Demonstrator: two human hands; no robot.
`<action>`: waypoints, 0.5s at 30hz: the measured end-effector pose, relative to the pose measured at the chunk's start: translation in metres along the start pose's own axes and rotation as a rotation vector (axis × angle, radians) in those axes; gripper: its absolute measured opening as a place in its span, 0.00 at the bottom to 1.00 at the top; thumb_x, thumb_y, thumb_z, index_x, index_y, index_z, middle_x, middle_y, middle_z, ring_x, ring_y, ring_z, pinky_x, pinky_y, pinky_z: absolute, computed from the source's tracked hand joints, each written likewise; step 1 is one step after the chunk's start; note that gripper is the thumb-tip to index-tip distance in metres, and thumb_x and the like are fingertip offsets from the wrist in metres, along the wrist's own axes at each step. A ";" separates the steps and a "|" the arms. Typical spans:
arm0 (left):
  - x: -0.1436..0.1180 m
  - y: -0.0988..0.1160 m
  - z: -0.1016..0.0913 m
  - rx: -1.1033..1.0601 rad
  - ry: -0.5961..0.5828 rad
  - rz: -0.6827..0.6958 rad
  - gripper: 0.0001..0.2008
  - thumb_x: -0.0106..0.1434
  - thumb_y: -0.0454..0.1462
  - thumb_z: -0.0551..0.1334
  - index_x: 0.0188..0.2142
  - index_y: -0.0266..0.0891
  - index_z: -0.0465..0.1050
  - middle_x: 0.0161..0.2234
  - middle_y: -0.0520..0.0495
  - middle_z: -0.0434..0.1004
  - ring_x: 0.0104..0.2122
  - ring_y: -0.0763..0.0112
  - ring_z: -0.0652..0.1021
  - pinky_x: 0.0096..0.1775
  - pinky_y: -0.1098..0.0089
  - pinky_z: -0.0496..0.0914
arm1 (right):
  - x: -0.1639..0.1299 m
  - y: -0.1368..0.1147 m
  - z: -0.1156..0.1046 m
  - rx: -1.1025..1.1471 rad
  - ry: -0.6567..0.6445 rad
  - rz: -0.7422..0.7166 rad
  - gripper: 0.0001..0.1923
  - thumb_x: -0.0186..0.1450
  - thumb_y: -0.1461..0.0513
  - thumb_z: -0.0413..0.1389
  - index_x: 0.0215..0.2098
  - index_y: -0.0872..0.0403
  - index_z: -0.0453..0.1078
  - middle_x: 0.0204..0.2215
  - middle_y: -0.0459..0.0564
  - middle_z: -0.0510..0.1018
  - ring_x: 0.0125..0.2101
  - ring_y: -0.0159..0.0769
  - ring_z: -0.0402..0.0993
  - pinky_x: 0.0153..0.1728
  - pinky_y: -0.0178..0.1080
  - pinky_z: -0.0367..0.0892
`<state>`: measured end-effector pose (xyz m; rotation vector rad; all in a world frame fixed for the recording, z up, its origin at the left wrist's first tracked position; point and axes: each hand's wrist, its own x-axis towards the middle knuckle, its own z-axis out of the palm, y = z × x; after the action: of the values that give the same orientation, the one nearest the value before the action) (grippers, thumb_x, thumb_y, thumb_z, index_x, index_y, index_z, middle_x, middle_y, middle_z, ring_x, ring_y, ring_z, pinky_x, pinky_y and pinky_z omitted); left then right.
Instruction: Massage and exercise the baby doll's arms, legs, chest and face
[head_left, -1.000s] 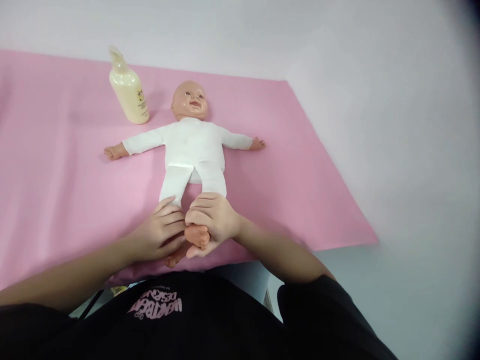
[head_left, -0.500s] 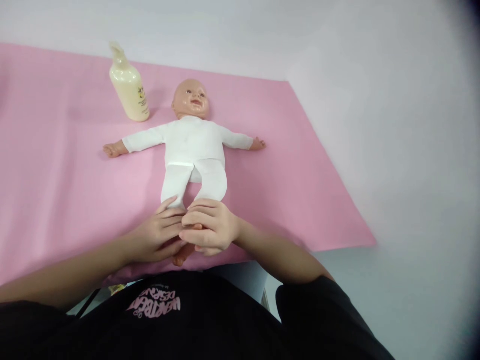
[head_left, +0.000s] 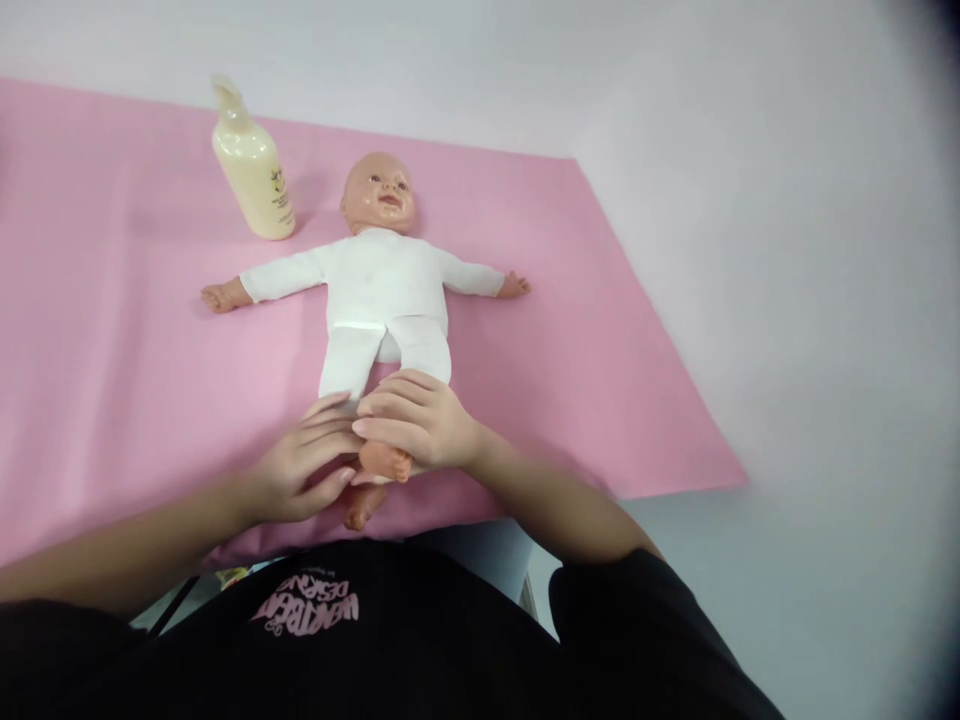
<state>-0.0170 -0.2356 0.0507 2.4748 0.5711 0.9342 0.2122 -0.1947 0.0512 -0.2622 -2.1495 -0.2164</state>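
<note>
Doll [head_left: 386, 275] in white clothing is laid on its back on the pink-covered worktop [head_left: 562, 380], with its head pointed to the far edge and its feet to the near edge. Its arms are stretched out sideways, one of them towards the worktop's right edge.

The leg nearer the right edge is gripped low down by the right hand [head_left: 420, 420]: the fingers are curled over it, pressed close together, and the thumb is set underneath. One foot [head_left: 384, 461] is exposed just below these fingers, its toes turned towards the right edge.

The lower part of the other leg is covered by the left hand [head_left: 300, 460], whose fingers are laid nearly side by side while the thumb is held apart from them. Whether the leg is pinched between them cannot be told, since the ankle is hidden. The second foot [head_left: 364, 508] is seen beneath the hands, close to the near edge. The fingertips of both hands are set close together; whether they touch cannot be made out.

A pale yellow pump bottle [head_left: 259, 185] is stood near the far edge, beside the doll's head, on the side away from the right edge. At the near edge, a black shirt [head_left: 420, 640] with pink lettering [head_left: 311, 605] is worn.
</note>
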 end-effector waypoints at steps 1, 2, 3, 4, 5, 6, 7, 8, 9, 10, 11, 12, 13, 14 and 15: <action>0.001 0.001 -0.001 0.007 0.001 -0.005 0.13 0.71 0.33 0.55 0.52 0.40 0.73 0.51 0.43 0.83 0.53 0.62 0.81 0.68 0.51 0.66 | -0.002 0.001 0.001 -0.024 -0.026 0.011 0.17 0.77 0.52 0.52 0.56 0.51 0.71 0.40 0.49 0.81 0.40 0.33 0.77 0.42 0.39 0.74; 0.002 0.001 -0.001 0.015 0.002 -0.012 0.12 0.71 0.33 0.56 0.51 0.40 0.72 0.51 0.43 0.83 0.53 0.62 0.81 0.67 0.52 0.68 | -0.004 0.001 0.001 -0.047 -0.058 0.022 0.15 0.77 0.53 0.51 0.57 0.50 0.70 0.41 0.48 0.81 0.41 0.33 0.77 0.43 0.39 0.73; 0.002 0.001 -0.002 0.021 0.005 -0.023 0.12 0.70 0.33 0.55 0.51 0.40 0.72 0.50 0.43 0.84 0.52 0.62 0.81 0.67 0.52 0.68 | -0.006 0.001 0.002 -0.063 -0.092 0.032 0.14 0.77 0.54 0.51 0.57 0.49 0.71 0.41 0.48 0.81 0.41 0.33 0.76 0.43 0.40 0.73; 0.002 0.002 -0.002 0.022 0.012 -0.033 0.12 0.70 0.33 0.55 0.51 0.40 0.72 0.49 0.44 0.84 0.51 0.62 0.82 0.66 0.52 0.69 | -0.008 0.001 0.002 -0.070 -0.121 0.038 0.14 0.77 0.55 0.51 0.56 0.49 0.71 0.40 0.48 0.80 0.41 0.33 0.76 0.44 0.40 0.72; 0.002 0.002 -0.002 0.017 0.021 -0.039 0.12 0.70 0.33 0.55 0.50 0.40 0.72 0.48 0.45 0.84 0.50 0.62 0.82 0.66 0.53 0.69 | -0.010 0.001 0.003 -0.069 -0.139 0.038 0.14 0.77 0.54 0.52 0.56 0.50 0.71 0.39 0.48 0.80 0.41 0.34 0.76 0.44 0.40 0.72; 0.002 0.002 -0.002 0.010 0.032 -0.043 0.12 0.70 0.33 0.55 0.50 0.41 0.72 0.47 0.46 0.85 0.48 0.63 0.83 0.66 0.53 0.69 | -0.011 0.001 0.003 -0.062 -0.147 0.032 0.14 0.76 0.54 0.53 0.55 0.51 0.71 0.37 0.47 0.80 0.40 0.34 0.76 0.43 0.40 0.72; 0.002 0.002 -0.002 0.003 0.044 -0.046 0.12 0.70 0.32 0.55 0.50 0.41 0.72 0.46 0.46 0.85 0.47 0.63 0.83 0.66 0.53 0.69 | -0.011 0.001 0.004 -0.056 -0.140 0.024 0.15 0.76 0.54 0.53 0.55 0.52 0.71 0.36 0.47 0.80 0.39 0.34 0.75 0.43 0.40 0.72; 0.002 0.002 -0.002 -0.002 0.055 -0.053 0.12 0.69 0.32 0.56 0.50 0.41 0.72 0.45 0.47 0.85 0.47 0.63 0.83 0.66 0.53 0.69 | -0.011 0.001 0.004 -0.054 -0.128 0.016 0.15 0.76 0.54 0.54 0.54 0.53 0.71 0.35 0.47 0.80 0.38 0.34 0.75 0.42 0.40 0.72; 0.001 0.002 -0.002 -0.006 0.060 -0.065 0.12 0.69 0.32 0.56 0.50 0.41 0.72 0.45 0.46 0.84 0.47 0.63 0.83 0.66 0.54 0.70 | -0.010 0.001 0.003 -0.055 -0.113 0.009 0.15 0.76 0.54 0.53 0.54 0.54 0.71 0.35 0.47 0.80 0.36 0.33 0.75 0.41 0.40 0.71; 0.001 0.002 -0.003 -0.009 0.063 -0.078 0.12 0.69 0.31 0.56 0.50 0.41 0.72 0.46 0.46 0.84 0.48 0.63 0.83 0.66 0.54 0.70 | -0.009 0.000 0.003 -0.058 -0.103 0.005 0.14 0.76 0.55 0.53 0.54 0.54 0.71 0.35 0.47 0.80 0.35 0.33 0.75 0.40 0.39 0.71; 0.001 0.003 -0.003 -0.009 0.065 -0.090 0.12 0.69 0.31 0.56 0.49 0.41 0.72 0.46 0.46 0.84 0.49 0.64 0.82 0.66 0.55 0.70 | -0.007 -0.001 0.002 -0.059 -0.097 0.004 0.14 0.76 0.56 0.52 0.53 0.54 0.71 0.34 0.47 0.80 0.35 0.33 0.75 0.39 0.39 0.71; 0.001 0.003 -0.004 -0.009 0.067 -0.099 0.12 0.69 0.31 0.56 0.49 0.41 0.72 0.46 0.46 0.84 0.50 0.64 0.82 0.66 0.55 0.70 | -0.006 -0.001 0.002 -0.054 -0.094 0.009 0.14 0.75 0.57 0.52 0.53 0.55 0.71 0.34 0.47 0.81 0.34 0.33 0.75 0.38 0.39 0.71; 0.001 0.003 -0.004 -0.007 0.068 -0.105 0.11 0.70 0.31 0.56 0.49 0.41 0.73 0.47 0.46 0.84 0.51 0.64 0.82 0.66 0.56 0.70 | -0.004 -0.002 0.001 -0.043 -0.089 0.020 0.14 0.75 0.57 0.51 0.52 0.56 0.71 0.33 0.47 0.81 0.32 0.33 0.75 0.37 0.38 0.71; 0.001 0.004 -0.004 -0.006 0.067 -0.107 0.11 0.70 0.31 0.56 0.49 0.41 0.73 0.46 0.47 0.84 0.51 0.64 0.82 0.66 0.56 0.70 | -0.003 -0.003 0.001 -0.027 -0.087 0.033 0.15 0.75 0.56 0.51 0.52 0.57 0.70 0.32 0.47 0.80 0.31 0.33 0.75 0.36 0.38 0.70; 0.001 0.004 -0.004 -0.003 0.068 -0.110 0.11 0.70 0.31 0.56 0.49 0.41 0.73 0.46 0.47 0.84 0.51 0.64 0.82 0.65 0.56 0.71 | -0.002 -0.004 0.001 -0.008 -0.083 0.052 0.16 0.74 0.54 0.51 0.51 0.57 0.70 0.31 0.47 0.80 0.30 0.32 0.75 0.34 0.38 0.70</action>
<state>-0.0183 -0.2371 0.0561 2.3900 0.7193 0.9777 0.2117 -0.1986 0.0489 -0.3366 -2.2212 -0.1879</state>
